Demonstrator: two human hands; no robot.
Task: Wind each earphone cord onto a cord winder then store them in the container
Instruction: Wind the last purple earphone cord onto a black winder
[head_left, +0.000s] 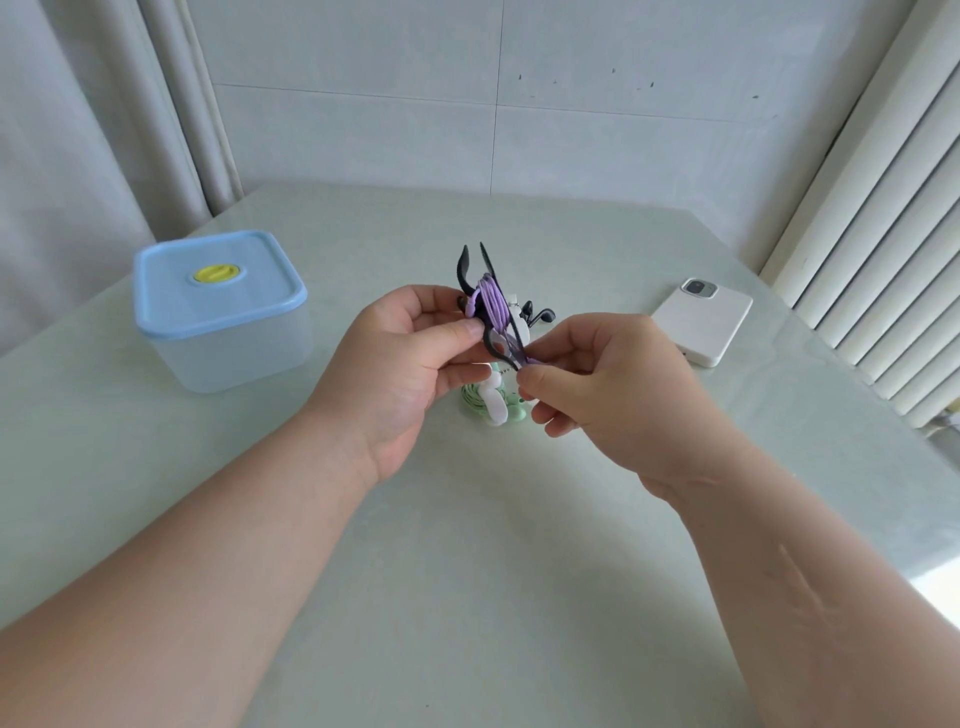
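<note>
A black cord winder (470, 275) with a purple earphone cord (491, 306) wrapped round it is held above the table's middle. My left hand (410, 358) pinches the winder between thumb and fingers. My right hand (597, 384) pinches the loose end of the purple cord at the winder's lower tip. Under my hands lies a white winder with a green cord (493, 405) wound on it. A black and white earphone (537, 314) shows just behind the black winder. The container (223, 312), translucent with a blue lid and yellow knob, stands closed at the left.
A white phone (701, 322) lies face down on the table to the right. A ribbed white radiator (872, 234) runs along the right side, and a curtain hangs at the back left. The table (467, 571) is pale green.
</note>
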